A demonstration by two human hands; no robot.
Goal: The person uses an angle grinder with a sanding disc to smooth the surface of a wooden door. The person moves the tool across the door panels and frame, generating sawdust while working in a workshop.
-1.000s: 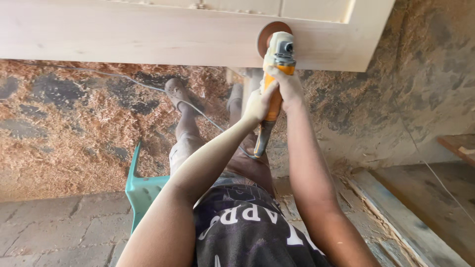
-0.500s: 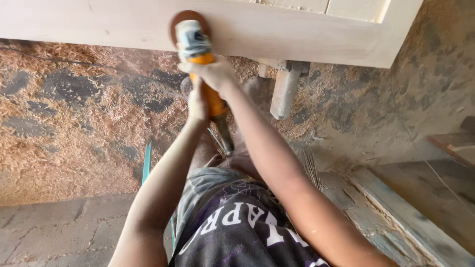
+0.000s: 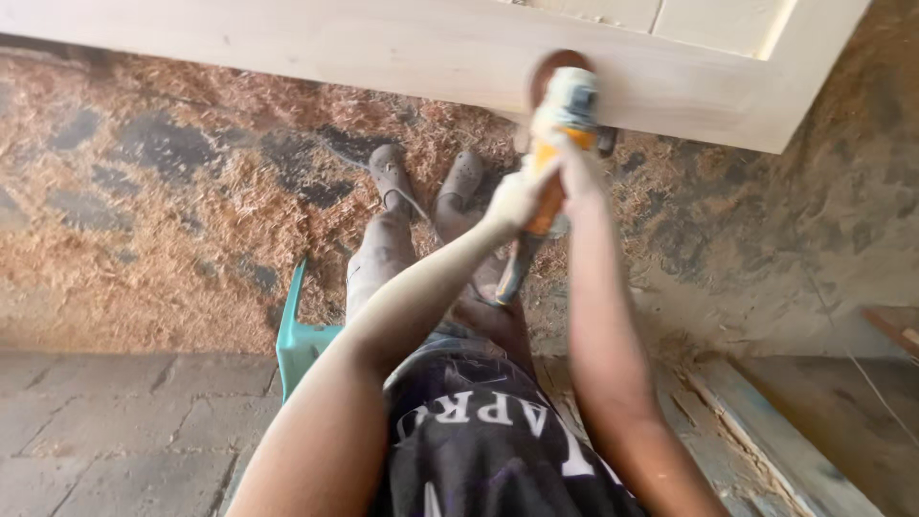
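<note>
Sanding step in hand — both hands, left [image 3: 512, 199] and right [image 3: 574, 172], fingers wrapped tight round grinder [image 3: 560, 124], disc on door [image 3: 383, 48] lower rail. Next move, judged: steady pressure, even travel along rail.

Sander [image 3: 560, 124] against the door panel [image 3: 402, 48], above the shoes [image 3: 426, 177].
</note>
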